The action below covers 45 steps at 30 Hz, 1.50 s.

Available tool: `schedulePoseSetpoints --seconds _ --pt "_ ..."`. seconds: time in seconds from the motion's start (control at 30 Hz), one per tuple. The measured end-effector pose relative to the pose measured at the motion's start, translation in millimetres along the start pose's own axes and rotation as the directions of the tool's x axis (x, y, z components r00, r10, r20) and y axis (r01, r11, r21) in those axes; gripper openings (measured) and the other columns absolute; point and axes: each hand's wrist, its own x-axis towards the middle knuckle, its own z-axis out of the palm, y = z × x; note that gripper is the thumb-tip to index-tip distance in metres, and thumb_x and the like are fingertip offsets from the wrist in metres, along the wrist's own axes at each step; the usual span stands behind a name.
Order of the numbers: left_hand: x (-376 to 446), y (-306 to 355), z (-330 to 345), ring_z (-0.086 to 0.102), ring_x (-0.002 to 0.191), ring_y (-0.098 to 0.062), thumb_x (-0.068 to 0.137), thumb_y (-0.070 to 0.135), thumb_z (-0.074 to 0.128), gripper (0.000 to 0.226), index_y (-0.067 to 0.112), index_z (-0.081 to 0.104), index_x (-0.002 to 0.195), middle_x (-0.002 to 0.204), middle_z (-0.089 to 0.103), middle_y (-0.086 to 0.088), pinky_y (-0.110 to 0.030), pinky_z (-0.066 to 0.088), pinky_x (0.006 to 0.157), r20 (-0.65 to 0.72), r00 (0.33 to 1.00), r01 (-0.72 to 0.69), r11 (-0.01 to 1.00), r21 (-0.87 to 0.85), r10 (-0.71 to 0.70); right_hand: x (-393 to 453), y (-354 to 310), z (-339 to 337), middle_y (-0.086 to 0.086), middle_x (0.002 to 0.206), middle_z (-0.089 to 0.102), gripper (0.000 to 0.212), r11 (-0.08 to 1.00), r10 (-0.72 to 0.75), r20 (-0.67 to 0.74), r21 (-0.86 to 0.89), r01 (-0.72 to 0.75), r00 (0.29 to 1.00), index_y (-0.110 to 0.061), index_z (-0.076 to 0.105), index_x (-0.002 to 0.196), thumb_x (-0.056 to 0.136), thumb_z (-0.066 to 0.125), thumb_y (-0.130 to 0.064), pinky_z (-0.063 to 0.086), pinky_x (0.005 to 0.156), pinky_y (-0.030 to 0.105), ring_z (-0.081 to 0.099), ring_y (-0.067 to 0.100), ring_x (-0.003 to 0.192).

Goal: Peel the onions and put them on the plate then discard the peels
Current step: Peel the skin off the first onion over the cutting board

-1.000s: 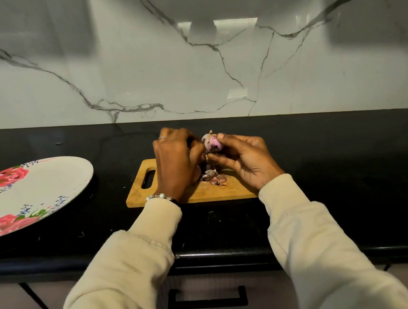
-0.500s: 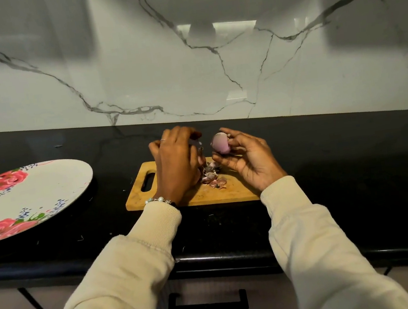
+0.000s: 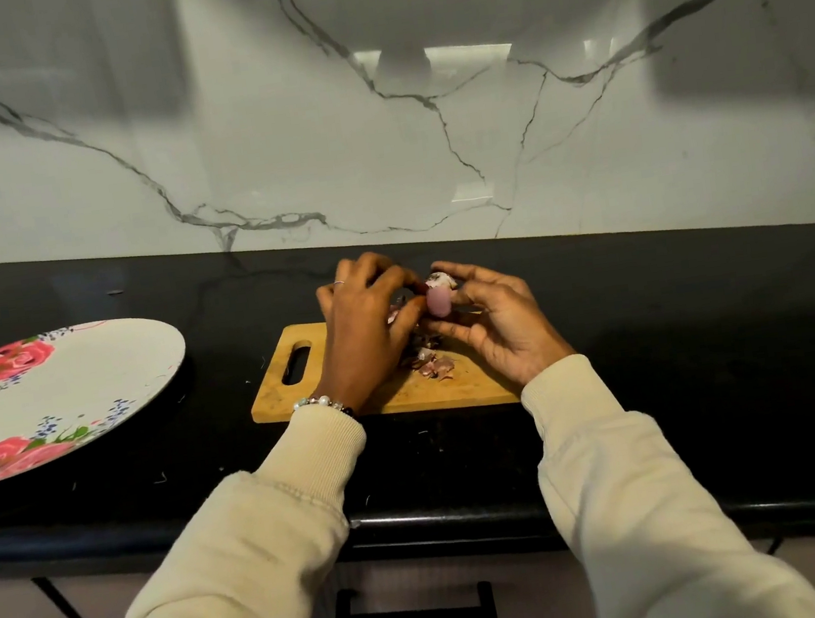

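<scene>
at frame centre, above the board (image 3: 303, 400), the right hand (image 3: 495, 323) holds the onion (image 3: 438, 300); left hand (image 3: 371, 324) fingers pinch its skin. peeling is under way; next, strip it, then reach the plate (image 3: 96, 401) at left.

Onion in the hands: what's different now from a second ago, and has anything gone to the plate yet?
The onion, held in the right hand, shows more bare pink flesh than a second ago. At half a second the left hand was off it; now its fingers are back on, pinching at the skin. Nothing has gone to the plate. The peels and the cutting board stayed put.
</scene>
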Motion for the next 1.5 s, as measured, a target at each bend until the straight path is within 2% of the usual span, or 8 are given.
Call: schedulePoseSetpoints --seconds 0.23,0.43,0.6,0.77,0.9,1.27,1.4,1.5 --pt "0.6 0.6 -1.2 0.044 0.111 -0.023 0.082 0.022 0.073 0.014 0.014 0.073 0.093 0.113 0.058 -0.006 -0.033 0.023 0.084 -0.005 0.999 0.039 0.998 -0.059 -0.039 0.2 1.1 0.3 0.02 0.11 0.068 0.031 0.998 0.003 0.001 -0.069 -0.003 1.0 -0.003 0.067 0.116 0.094 0.049 0.01 0.062 0.069 0.033 0.073 0.022 0.086" --pt "0.4 0.5 -3.0 0.029 0.114 -0.013 0.079 0.025 0.076 0.01 0.017 0.075 0.085 0.123 0.05 -0.005 -0.037 0.029 0.089 0.022 0.995 0.094 0.989 -0.115 -0.092 -2.2 2.0 1.4 0.02 0.113 0.067 0.034 0.993 0.012 0.011 -0.121 -0.01 1.0 -0.004 0.067 0.117 0.093 0.051 0.014 0.061 0.065 0.028 0.073 0.018 0.08" --pt "-0.6 2.5 -6.5 0.026 0.124 -0.019 0.079 0.026 0.075 0.004 0.023 0.072 0.08 0.136 0.039 -0.001 -0.036 0.024 0.094 0.069 0.989 0.137 0.983 -0.12 -0.129 -3.4 1.9 2.0 0.016 0.111 0.068 0.033 0.988 0.011 0.034 -0.157 -0.006 0.999 -0.007 0.069 0.11 0.091 0.053 0.015 0.062 0.068 0.029 0.074 0.017 0.08" --pt "-0.3 1.8 -7.5 0.022 0.129 -0.024 0.08 0.026 0.074 0.006 0.021 0.071 0.082 0.143 0.033 -0.002 -0.036 0.02 0.095 0.128 0.983 0.145 0.985 -0.097 -0.132 -4.5 2.6 2.4 0.015 0.105 0.069 0.031 0.985 0.005 0.043 -0.17 0.002 0.999 -0.006 0.069 0.108 0.091 0.055 0.015 0.06 0.062 0.026 0.074 0.015 0.075" --pt "-0.1 2.8 -7.3 0.021 0.13 -0.026 0.08 0.026 0.072 0.011 0.016 0.069 0.084 0.146 0.029 -0.004 -0.038 0.021 0.095 0.163 0.98 0.123 0.99 -0.063 -0.111 -2.4 4.4 1.8 0.015 0.105 0.07 0.029 0.982 -0.007 0.031 -0.188 0.013 0.999 -0.006 0.069 0.108 0.09 0.058 0.013 0.06 0.064 0.027 0.074 0.014 0.077" --pt "-1.2 3.9 -4.9 0.021 0.129 -0.026 0.082 0.03 0.064 0.017 0.013 0.066 0.087 0.145 0.031 -0.006 -0.038 0.02 0.093 0.13 0.987 0.106 0.993 -0.055 -0.098 -3.7 4.1 2.2 0.018 0.102 0.072 0.029 0.994 -0.008 -0.006 -0.105 0.008 1.0 -0.001 0.068 0.112 0.087 0.061 0.013 0.061 0.065 0.029 0.074 0.019 0.077" --pt "-1.4 6.1 -7.7 0.022 0.127 -0.024 0.076 0.037 0.057 0.022 0.017 0.064 0.081 0.143 0.035 -0.003 -0.037 0.019 0.092 0.141 0.985 0.115 0.99 -0.085 -0.102 0.6 2.7 -2.6 0.025 0.11 0.067 0.028 1.0 -0.025 -0.046 -0.003 0.025 0.999 0.008 0.062 0.117 0.089 0.058 0.013 0.063 0.07 0.038 0.073 0.032 0.091" --pt "-0.7 4.3 -8.3 0.028 0.126 -0.027 0.081 0.032 0.068 0.013 0.019 0.068 0.082 0.137 0.043 -0.004 -0.042 0.025 0.096 0.057 0.99 0.131 0.986 -0.103 -0.126 1.0 3.8 -3.2 0.025 0.113 0.066 0.029 1.0 -0.027 -0.023 -0.016 0.026 0.999 0.007 0.062 0.118 0.089 0.058 0.013 0.062 0.077 0.043 0.071 0.036 0.097"
